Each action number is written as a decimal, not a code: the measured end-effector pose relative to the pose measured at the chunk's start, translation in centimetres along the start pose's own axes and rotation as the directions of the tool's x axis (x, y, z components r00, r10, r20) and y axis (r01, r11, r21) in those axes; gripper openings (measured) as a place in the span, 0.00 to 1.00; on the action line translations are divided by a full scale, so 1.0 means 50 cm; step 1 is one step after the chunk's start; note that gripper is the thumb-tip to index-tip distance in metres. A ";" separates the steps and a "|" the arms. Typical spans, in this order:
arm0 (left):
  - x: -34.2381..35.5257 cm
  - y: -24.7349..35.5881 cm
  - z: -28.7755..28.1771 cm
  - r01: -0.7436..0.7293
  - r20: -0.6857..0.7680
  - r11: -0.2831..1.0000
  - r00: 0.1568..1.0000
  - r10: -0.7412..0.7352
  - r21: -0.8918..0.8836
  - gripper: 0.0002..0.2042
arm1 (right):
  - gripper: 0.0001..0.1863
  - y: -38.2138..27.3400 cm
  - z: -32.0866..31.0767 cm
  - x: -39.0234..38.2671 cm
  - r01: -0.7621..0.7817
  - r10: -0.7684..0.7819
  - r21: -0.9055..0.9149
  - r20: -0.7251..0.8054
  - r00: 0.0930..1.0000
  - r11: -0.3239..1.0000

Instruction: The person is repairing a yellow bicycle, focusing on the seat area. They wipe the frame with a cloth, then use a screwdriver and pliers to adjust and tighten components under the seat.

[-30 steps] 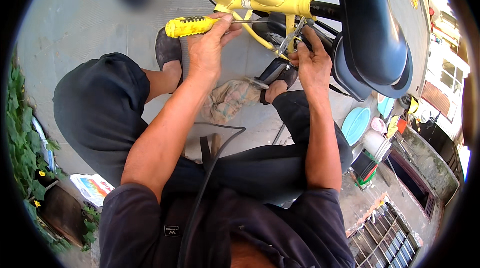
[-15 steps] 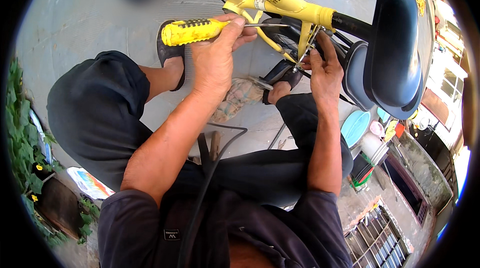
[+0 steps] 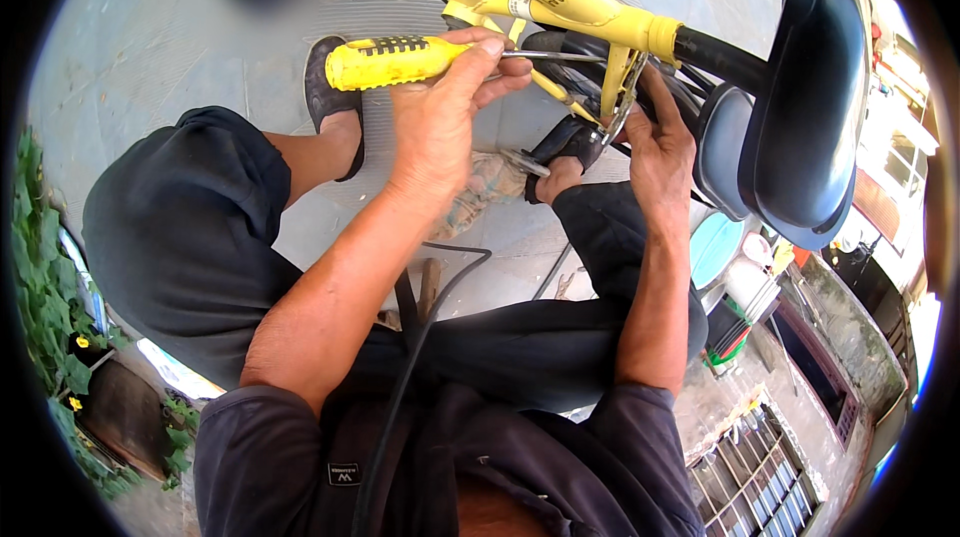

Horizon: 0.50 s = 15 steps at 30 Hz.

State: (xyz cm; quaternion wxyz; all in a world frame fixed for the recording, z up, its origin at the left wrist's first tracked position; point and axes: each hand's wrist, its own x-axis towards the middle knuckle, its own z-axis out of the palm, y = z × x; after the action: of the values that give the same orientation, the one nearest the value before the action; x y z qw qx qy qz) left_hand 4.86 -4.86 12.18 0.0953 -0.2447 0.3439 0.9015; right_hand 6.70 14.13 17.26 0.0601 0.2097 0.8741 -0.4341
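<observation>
My left hand (image 3: 440,122) is closed round the yellow screwdriver (image 3: 385,62), which has dark grip studs. Its thin metal shaft points right, lying level across the rear part of the yellow bicycle frame (image 3: 590,22). The shaft's tip reaches the upright frame tube beside a thin silver metal part (image 3: 624,97), and I cannot tell whether it touches. My right hand (image 3: 662,162) grips that silver part from the right, index finger stretched up along it; its other fingertips are partly hidden. Behind the tubes is the dark rear wheel (image 3: 565,47), partly covered.
A black saddle (image 3: 805,107) on a black post stands right of my right hand. A patterned cloth (image 3: 475,197) lies on the grey tiled floor (image 3: 270,67) between my feet. At the right are basins (image 3: 715,247), a bucket (image 3: 748,282) and a metal grate (image 3: 755,467). A black cable (image 3: 410,367) crosses my lap.
My left hand and the screwdriver have shifted slightly right, bringing the shaft's tip to the upright tube. The saddle and frame's rear appear a little farther right; my right hand still grips the silver part.
</observation>
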 end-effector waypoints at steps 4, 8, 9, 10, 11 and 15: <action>-0.002 -0.003 0.000 -0.016 -0.002 1.000 1.000 0.016 0.012 0.09 | 0.22 -0.006 0.004 -0.002 0.013 -0.014 -0.052 -0.025 1.000 0.999; 0.002 -0.005 -0.018 -0.048 -0.007 0.998 0.999 0.048 0.043 0.09 | 0.25 -0.008 0.001 -0.011 0.111 -0.117 -0.219 -0.018 0.993 0.969; 0.002 -0.003 -0.023 -0.050 -0.013 0.996 0.999 0.051 0.068 0.09 | 0.25 -0.007 0.001 -0.013 0.161 -0.174 -0.256 -0.031 0.984 0.953; 0.002 -0.002 -0.027 -0.051 -0.018 0.994 0.998 0.053 0.094 0.09 | 0.26 -0.004 -0.001 -0.018 0.204 -0.228 -0.296 -0.047 0.973 0.933; 0.001 0.000 -0.031 -0.051 -0.021 0.991 0.998 0.054 0.120 0.09 | 0.26 0.002 -0.002 -0.030 0.234 -0.269 -0.337 -0.062 0.961 0.912; 0.003 -0.014 -0.063 0.075 -0.132 0.957 0.991 -0.039 0.279 0.10 | 0.22 -0.043 -0.035 -0.090 0.301 -0.310 -0.311 0.023 0.950 0.901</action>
State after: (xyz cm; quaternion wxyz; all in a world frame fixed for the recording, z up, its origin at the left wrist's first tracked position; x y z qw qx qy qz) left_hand 6.14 -6.42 9.67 0.1335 -0.2943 0.4673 0.8229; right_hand 10.02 12.93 21.19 0.0118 0.0638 0.9541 -0.2922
